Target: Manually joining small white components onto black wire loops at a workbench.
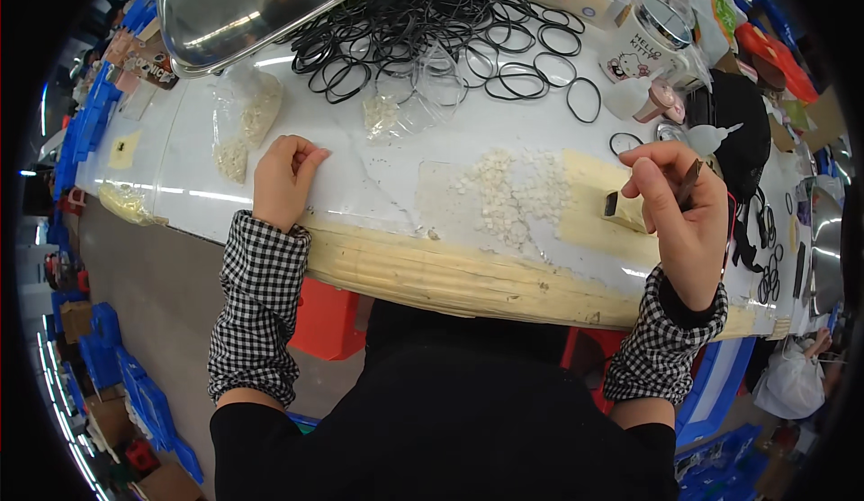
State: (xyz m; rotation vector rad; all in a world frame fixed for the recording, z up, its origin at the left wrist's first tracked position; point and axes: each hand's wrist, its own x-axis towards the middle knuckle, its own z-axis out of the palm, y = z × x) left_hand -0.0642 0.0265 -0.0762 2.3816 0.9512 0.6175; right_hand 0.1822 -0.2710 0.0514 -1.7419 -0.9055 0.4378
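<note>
My left hand [286, 177] rests on the white table with its fingers curled in, and nothing shows in them. It lies just right of a clear plastic bag [232, 161] of small off-white pieces. Over the table's right part, my right hand [681, 213] is closed round a thin brown tool [691, 182], whose kind I cannot make out. Beneath its fingertips is a small pale block with a dark end [612, 204], on a yellowish taped patch [585, 197]. Left of that patch, many small white chips [508, 199] are spread out.
Black rubber rings [405, 24] pile up at the back, some lying loose. A metal tray [261, 6] stands back left, and another clear bag [418, 96] lies near the rings. Back right are a white mug [639, 46] and a black cloth item [740, 132]. Yellow tape covers the front edge [450, 262].
</note>
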